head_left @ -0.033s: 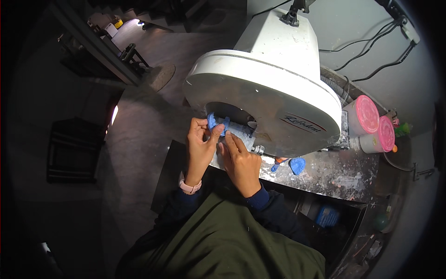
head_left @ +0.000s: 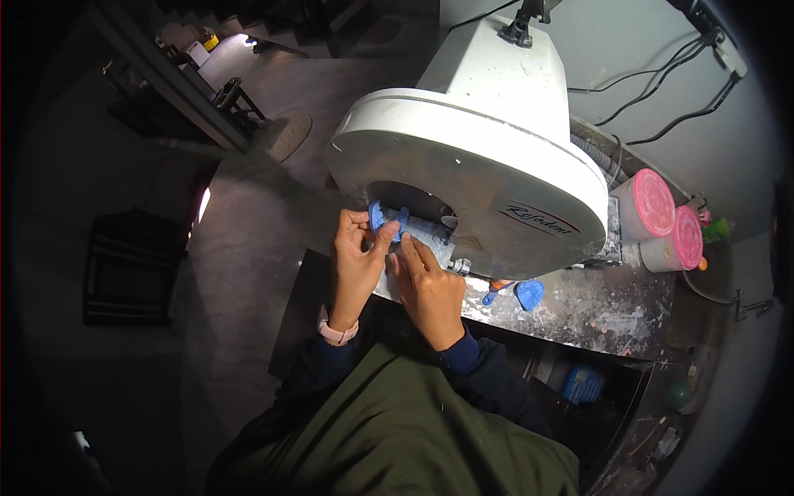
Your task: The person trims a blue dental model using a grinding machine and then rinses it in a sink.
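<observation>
A small blue cast (head_left: 387,221) sits at the dark opening of a large white round bench machine (head_left: 471,157). My left hand (head_left: 356,269), with a pink watch strap at the wrist, pinches the cast between thumb and fingers. My right hand (head_left: 430,289) lies beside it, its outstretched fingertips pressed against the cast's near side on the machine's small wet table. A second blue cast (head_left: 529,293) rests on the spattered bench to the right, apart from both hands.
Two white tubs with pink lids (head_left: 653,202) (head_left: 686,238) stand at the right of the machine. An orange-handled tool (head_left: 496,286) lies by the second cast. Black cables (head_left: 662,74) run along the grey wall. To the left are dark floor and a black rack (head_left: 132,264).
</observation>
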`<act>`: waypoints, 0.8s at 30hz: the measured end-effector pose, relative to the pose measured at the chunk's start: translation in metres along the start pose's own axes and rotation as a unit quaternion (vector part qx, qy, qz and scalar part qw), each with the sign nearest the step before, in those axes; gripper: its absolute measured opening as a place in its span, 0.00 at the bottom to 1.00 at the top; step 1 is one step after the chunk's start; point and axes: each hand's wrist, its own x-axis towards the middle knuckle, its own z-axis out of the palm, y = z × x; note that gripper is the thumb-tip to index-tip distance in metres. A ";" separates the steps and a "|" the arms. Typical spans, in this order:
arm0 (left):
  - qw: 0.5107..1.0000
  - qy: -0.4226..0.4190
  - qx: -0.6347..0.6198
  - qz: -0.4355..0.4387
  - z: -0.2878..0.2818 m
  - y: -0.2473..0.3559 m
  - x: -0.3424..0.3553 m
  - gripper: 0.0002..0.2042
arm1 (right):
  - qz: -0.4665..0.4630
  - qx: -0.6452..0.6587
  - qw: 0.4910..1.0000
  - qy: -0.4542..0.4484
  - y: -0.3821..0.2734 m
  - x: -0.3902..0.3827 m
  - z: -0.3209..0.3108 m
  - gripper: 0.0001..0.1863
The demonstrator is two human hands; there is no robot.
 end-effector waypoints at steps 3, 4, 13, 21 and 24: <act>1.000 -0.016 0.007 0.008 -0.002 -0.001 -0.001 0.16 | -0.002 -0.005 1.000 0.004 0.000 0.000 0.001 0.19; 1.000 -0.017 0.006 0.008 -0.002 -0.001 -0.001 0.16 | -0.001 -0.006 1.000 0.005 0.000 0.000 0.002 0.19; 0.999 -0.004 -0.030 0.020 0.000 0.007 -0.003 0.21 | 0.001 -0.005 1.000 0.008 -0.001 -0.001 -0.001 0.19; 0.994 -0.065 0.006 -0.085 -0.014 0.005 -0.003 0.16 | -0.012 0.023 0.999 0.033 -0.002 -0.004 -0.009 0.17; 0.997 -0.046 0.039 -0.042 -0.008 0.005 -0.002 0.16 | -0.006 0.010 1.000 0.007 0.000 0.000 -0.007 0.15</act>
